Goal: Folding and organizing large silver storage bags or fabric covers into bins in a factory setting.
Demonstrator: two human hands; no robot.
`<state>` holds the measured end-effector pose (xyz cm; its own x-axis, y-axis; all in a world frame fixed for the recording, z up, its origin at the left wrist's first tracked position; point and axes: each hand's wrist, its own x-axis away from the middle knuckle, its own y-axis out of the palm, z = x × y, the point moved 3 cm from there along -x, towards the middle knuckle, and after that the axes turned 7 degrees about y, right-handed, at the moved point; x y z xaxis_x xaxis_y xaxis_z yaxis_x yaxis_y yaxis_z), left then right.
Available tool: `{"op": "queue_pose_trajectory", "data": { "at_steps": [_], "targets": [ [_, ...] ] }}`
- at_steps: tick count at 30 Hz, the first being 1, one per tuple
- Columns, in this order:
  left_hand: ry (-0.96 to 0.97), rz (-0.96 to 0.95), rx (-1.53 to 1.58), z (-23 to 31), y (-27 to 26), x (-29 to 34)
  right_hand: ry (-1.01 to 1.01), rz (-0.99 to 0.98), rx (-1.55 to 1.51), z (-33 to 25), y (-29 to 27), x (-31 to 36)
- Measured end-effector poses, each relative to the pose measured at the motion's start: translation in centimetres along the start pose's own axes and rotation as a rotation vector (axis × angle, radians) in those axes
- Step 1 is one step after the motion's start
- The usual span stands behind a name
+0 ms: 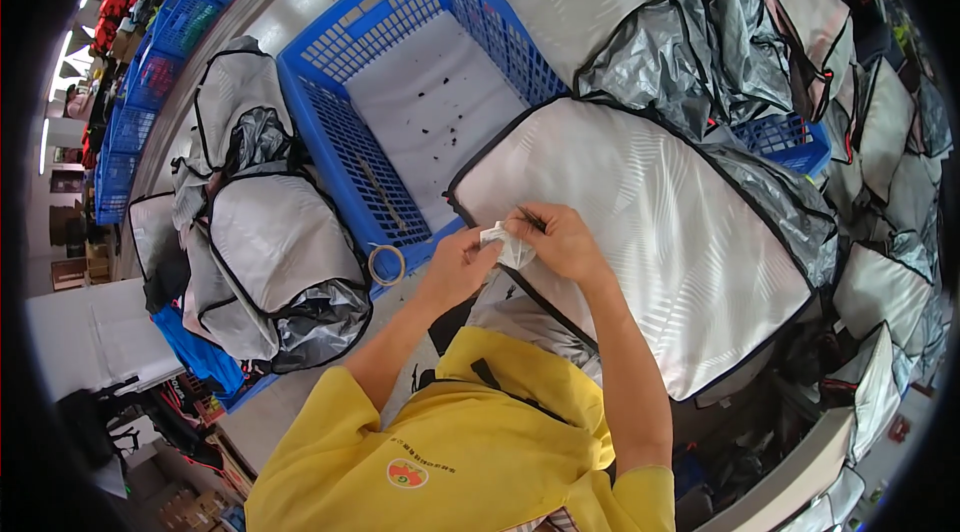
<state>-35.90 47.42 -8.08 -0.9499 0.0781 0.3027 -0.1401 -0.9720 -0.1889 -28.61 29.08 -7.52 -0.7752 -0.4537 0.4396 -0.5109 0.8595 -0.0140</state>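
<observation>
In front of my chest, my left hand [463,264] pinches a small crumpled white piece [514,250], cloth or paper, I cannot tell which. My right hand [562,240] is closed on its other side, fingertips on the same piece. A slim dark tool [532,219] sticks out of the right fingers; its kind is mostly hidden. Beneath and beside the right hand lies a large pale fabric panel [650,222] with black edging and a faint leaf-like pattern. A ring-shaped tape roll [386,265] rests at the near corner of the blue crate [362,200], close to my left hand.
White sheeting [425,82] with dark scraps lines the crate. Stacked pale and silver covers [285,242] stand at the left. More silver covers [670,42] pile up at the far right, with another blue crate [785,140] under them. Blue bins [180,17] line the far left.
</observation>
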Motion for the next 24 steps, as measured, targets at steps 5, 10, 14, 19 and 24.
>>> {"op": "queue_pose_trajectory", "data": {
  "at_steps": [5, 10, 14, 19, 24],
  "targets": [
    [0.026, 0.062, 0.219, 0.7, 0.3, 0.1, 0.055, 0.048, 0.196, -1.8, 0.0, 0.5],
    [-0.056, 0.022, -0.034, 1.0, 0.6, -0.5, 0.015, 0.098, 0.103, 0.3, -0.3, 0.0],
    [-0.072, 0.094, 0.263, 0.1, 1.2, -0.2, 0.096, 0.158, -0.018, 0.7, -1.3, 0.6],
    [-0.081, 0.109, 0.345, -0.6, 1.1, 0.9, 0.165, 0.028, -0.042, 0.9, -1.8, 1.6],
    [-0.049, 0.126, 0.357, 0.2, 1.0, 2.5, 0.157, 0.110, 0.034, 1.3, -1.1, 1.7]
  ]
}}
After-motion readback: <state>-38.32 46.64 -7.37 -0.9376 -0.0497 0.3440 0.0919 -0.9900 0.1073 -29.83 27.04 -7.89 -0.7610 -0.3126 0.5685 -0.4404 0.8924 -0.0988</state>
